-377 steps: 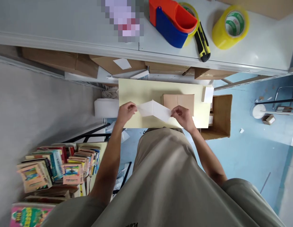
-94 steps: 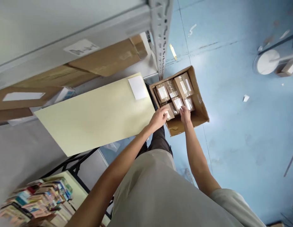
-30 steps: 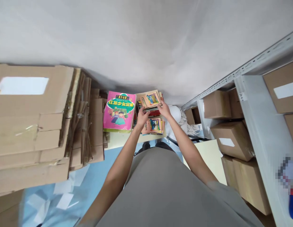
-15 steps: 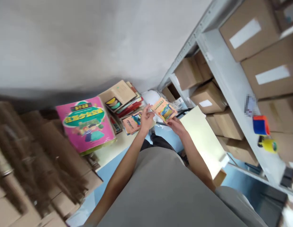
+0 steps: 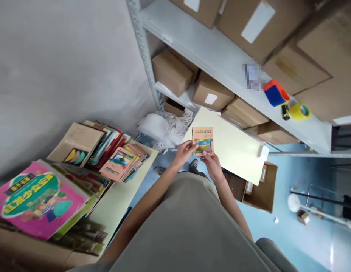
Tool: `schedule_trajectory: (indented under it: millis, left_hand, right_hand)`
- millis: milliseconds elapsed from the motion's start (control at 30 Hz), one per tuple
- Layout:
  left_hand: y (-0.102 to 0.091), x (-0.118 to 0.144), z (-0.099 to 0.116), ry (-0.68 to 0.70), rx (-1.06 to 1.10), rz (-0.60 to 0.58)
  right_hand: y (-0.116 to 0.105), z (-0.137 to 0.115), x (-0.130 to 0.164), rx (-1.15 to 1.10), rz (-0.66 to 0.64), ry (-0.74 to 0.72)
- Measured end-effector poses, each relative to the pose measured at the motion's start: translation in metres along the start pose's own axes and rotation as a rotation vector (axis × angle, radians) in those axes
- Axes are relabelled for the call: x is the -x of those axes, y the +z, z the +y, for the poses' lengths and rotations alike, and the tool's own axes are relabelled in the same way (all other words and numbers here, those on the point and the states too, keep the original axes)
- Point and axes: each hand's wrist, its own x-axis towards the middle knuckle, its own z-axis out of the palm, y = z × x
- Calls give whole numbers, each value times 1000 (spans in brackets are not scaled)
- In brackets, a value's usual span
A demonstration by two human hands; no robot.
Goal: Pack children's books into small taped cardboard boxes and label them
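Observation:
A small orange picture book [image 5: 203, 136] with a framed landscape on its cover is held up in front of me. My left hand [image 5: 184, 152] grips its left edge, thumb on the cover. At the lower right corner, my right hand [image 5: 211, 164] pinches it with the thumb on the front. Behind the book lies a cream board [image 5: 230, 141]. To the left, a similar orange book [image 5: 118, 163] tops a pile of small books on a cream table [image 5: 118, 202].
A large pink book [image 5: 39, 200] and a stack of mixed books [image 5: 76, 143] rest against the wall. Grey shelving [image 5: 198, 49] holds cardboard boxes [image 5: 213, 90], a tape dispenser [image 5: 276, 92] and yellow tape [image 5: 300, 111]. An open carton [image 5: 262, 192] stands on the blue floor.
My view has turned right, towards the shelves and cream board. The book has come upright before the board, and my left hand has closed on its left edge, joining the right.

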Motion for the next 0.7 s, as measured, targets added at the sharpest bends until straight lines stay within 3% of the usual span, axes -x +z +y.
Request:
schedule_trajectory:
  millis: [167, 300, 400, 467, 567, 633, 700]
  left_hand:
    - [74, -32, 0, 17, -60, -66]
    - [136, -47, -17, -30, -19, -106]
    - [171, -54, -31, -63, 0, -130]
    - [187, -58, -39, -65, -29, -128]
    - [203, -61, -48, -43, -144, -51]
    - [211, -62, -52, 7, -217, 37]
    - [219, -59, -56, 66, -270, 86]
  right_hand:
    - [-87, -37, -20, 23, 122, -194]
    - [-147, -55, -33, 29, 93, -228]
    - [-182, -63, -37, 7, 86, -238]
    - [-200, -67, -36, 32, 103, -233]
    - [-220, -74, -33, 171, 242, -304]
    - [-225, -79, -32, 266, 301, -386]
    - [-223, -83, -32, 284, 251, -409]
